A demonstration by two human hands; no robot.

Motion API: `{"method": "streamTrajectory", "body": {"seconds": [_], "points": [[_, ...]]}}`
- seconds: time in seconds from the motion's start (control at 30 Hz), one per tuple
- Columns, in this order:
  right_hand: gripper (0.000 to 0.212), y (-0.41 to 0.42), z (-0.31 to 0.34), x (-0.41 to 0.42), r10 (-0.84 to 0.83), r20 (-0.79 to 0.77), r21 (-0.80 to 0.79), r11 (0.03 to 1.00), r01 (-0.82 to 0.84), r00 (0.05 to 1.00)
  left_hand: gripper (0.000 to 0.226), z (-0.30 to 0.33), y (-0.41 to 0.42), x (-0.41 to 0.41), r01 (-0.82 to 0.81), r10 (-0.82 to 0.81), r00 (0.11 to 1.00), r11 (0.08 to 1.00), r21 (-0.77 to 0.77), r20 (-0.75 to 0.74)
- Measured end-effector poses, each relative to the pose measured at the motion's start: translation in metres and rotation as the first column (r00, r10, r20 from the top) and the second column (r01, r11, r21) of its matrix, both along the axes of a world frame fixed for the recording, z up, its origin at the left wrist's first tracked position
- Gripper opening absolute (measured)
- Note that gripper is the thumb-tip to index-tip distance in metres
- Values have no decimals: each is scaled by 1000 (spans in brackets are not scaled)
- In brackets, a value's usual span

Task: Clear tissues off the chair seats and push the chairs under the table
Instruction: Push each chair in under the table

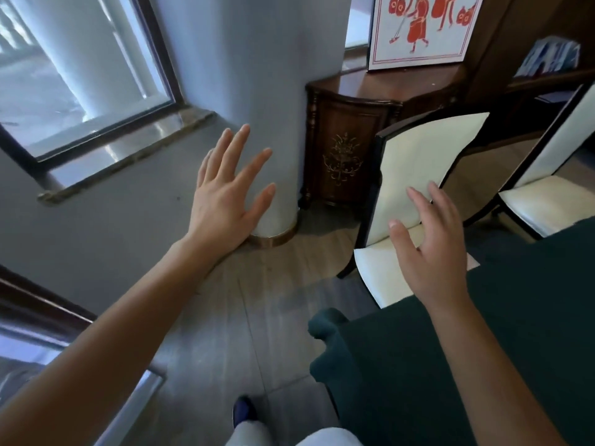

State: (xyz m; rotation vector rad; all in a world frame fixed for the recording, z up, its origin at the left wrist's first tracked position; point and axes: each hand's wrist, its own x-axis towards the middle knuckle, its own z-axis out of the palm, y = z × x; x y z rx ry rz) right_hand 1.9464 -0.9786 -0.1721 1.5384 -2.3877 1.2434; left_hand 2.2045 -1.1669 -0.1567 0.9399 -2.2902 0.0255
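our left hand and right hand hover with fingers spread, holding nothing. the nearest chair stands beside the green-clothed tabletop, its seat part tucked under the edge; a second chair sits further right. we see no tissues on the visible parts of either seat. we judge the right hand is over the near chair to push it in.
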Motion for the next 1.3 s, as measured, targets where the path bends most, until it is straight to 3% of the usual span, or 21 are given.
{"method": "streamTrajectory", "body": {"seconds": [0.27, 0.37, 0.47, 0.7, 0.87, 1.1, 1.3], "points": [[60, -124, -2, -18, -187, 61, 14, 982, 186, 980, 53, -3, -161, -51, 153, -153, 988, 988, 33, 18], [60, -163, 12, -16, -257, 78, -61, 963, 262, 963, 56, 7, -214, -71, 226, -227, 972, 974, 25, 52], [61, -198, 19, -20, -335, 37, -41, 941, 336, 942, 56, 14, -262, -99, 277, -282, 957, 958, 71, 69], [63, -238, 12, -57, -495, -49, 20, 868, 496, 868, 59, -5, -329, -168, 363, -367, 924, 930, 59, 106], [65, -277, 6, -126, -587, -23, 54, 807, 588, 809, 60, -6, -371, -261, 452, -455, 882, 890, 52, 118], [66, -323, 14, -197, -608, 25, 65, 793, 606, 793, 60, 13, -417, -342, 537, -531, 840, 843, -33, 107], [63, -353, -3, -250, -713, 88, 154, 700, 697, 696, 59, -1, -457, -450, 688, -679, 721, 725, -20, 138]]}}
